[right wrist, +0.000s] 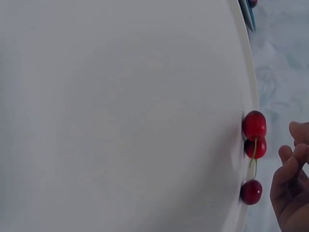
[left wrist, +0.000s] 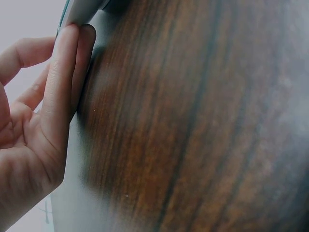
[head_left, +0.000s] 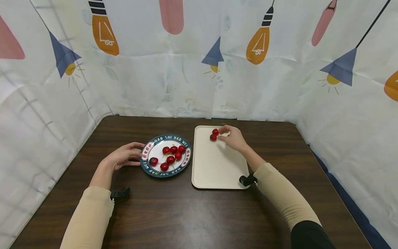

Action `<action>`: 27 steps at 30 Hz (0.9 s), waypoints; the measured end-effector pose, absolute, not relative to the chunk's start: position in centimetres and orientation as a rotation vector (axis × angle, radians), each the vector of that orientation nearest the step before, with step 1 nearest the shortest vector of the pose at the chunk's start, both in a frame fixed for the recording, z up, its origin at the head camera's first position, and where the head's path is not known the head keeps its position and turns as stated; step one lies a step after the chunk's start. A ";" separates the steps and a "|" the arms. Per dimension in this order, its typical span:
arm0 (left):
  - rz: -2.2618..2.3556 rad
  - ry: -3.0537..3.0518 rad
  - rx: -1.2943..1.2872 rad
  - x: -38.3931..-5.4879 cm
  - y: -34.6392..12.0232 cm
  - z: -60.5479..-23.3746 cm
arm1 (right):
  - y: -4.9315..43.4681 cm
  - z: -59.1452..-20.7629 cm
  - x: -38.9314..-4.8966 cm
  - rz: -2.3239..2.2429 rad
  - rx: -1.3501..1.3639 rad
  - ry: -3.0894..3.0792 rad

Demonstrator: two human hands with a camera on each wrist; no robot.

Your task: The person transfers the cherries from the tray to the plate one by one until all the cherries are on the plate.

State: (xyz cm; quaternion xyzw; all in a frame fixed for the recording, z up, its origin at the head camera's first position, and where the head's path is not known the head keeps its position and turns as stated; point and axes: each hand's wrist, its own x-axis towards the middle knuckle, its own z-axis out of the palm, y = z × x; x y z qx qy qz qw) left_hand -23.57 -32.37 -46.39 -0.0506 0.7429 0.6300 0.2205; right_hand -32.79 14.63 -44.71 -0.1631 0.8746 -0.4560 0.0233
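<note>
A round plate (head_left: 165,174) with a green patterned rim holds several red cherries (head_left: 170,159). My left hand (head_left: 126,156) touches the plate's left rim with its fingers spread along it; in the left wrist view, fairly straight fingers (left wrist: 61,82) meet the plate's edge. Over the far end of a cream tray (head_left: 217,166) is my right hand (head_left: 233,138), thumb and forefinger parted beside two cherries (head_left: 213,137). The right wrist view shows three cherries (right wrist: 254,124) near the tray's edge, one with a green stem, and nothing between the fingertips.
Plate and tray stand side by side on a dark wooden table (head_left: 174,214). A pale curtain (head_left: 155,83) printed with lamps and bulbs hangs behind the table and along both sides. Each wrist carries a black strap (head_left: 120,193).
</note>
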 end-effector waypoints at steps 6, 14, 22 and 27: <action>1.742 2.049 -0.139 -23.5 -32.4 -46.3 | 15.9 -44.8 -33.7 -1.463 -0.399 2.733; 1.740 2.049 -0.147 -23.5 -32.3 -46.2 | 16.7 -45.1 -34.7 -1.498 -0.210 2.756; 1.734 2.053 -0.154 -23.6 -32.2 -46.1 | 16.7 -45.7 -35.6 -1.496 -0.098 2.701; 1.732 2.056 -0.156 -23.4 -32.2 -46.0 | 16.3 -46.0 -36.4 -1.467 -0.057 2.677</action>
